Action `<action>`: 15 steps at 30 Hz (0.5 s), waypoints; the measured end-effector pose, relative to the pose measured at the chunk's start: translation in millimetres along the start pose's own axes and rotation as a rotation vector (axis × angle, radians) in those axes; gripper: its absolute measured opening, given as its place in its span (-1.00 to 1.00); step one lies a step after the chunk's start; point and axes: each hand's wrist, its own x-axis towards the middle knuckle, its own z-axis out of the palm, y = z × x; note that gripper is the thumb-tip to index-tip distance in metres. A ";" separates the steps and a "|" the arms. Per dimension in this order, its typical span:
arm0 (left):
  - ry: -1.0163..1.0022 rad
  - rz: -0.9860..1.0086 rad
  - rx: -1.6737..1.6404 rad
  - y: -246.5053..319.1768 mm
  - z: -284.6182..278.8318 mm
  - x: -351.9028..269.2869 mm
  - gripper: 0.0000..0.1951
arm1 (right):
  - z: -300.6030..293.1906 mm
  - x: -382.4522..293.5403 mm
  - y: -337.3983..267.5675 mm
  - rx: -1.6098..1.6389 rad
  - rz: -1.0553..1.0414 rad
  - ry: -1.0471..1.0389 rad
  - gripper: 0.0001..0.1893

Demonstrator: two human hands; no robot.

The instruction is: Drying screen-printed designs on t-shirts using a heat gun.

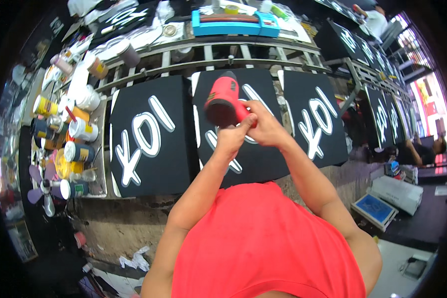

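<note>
A red and black heat gun (222, 97) is held over the middle one of three black fabric pieces laid on boards. My left hand (231, 140) and my right hand (265, 124) meet around its handle, its dark nozzle tilted towards the far side. The middle black fabric piece (253, 167) bears white outlined lettering, partly hidden by the heat gun and my hands. Beside it on the left lies another black fabric piece (152, 149), and on the right a third black fabric piece (313, 123), both with the same kind of white print.
Paint tubs (82, 130) crowd a ledge at the left, with a small fan (44, 188) near them. A metal rack (208, 56) runs behind the boards, and a blue device (234, 25) stands beyond. At the lower right lies a framed screen (374, 211). People are at the far right.
</note>
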 end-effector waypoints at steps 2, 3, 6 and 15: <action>0.093 0.060 -0.016 -5.8 10.9 2.4 -0.46 | -5.1 -18.4 -3.4 -0.079 -0.108 0.027 -0.21; 0.141 0.048 -0.080 0.5 13.8 -1.3 -0.51 | -9.1 -25.4 -8.5 -0.071 -0.127 0.007 -0.11; 0.098 0.100 -0.183 4.1 6.1 1.9 -0.64 | -4.0 -58.4 2.7 0.134 -0.107 0.007 0.15; 0.444 0.109 0.657 112.5 -67.6 -6.3 -0.60 | -36.9 -221.1 221.7 -0.095 0.567 -0.021 -0.75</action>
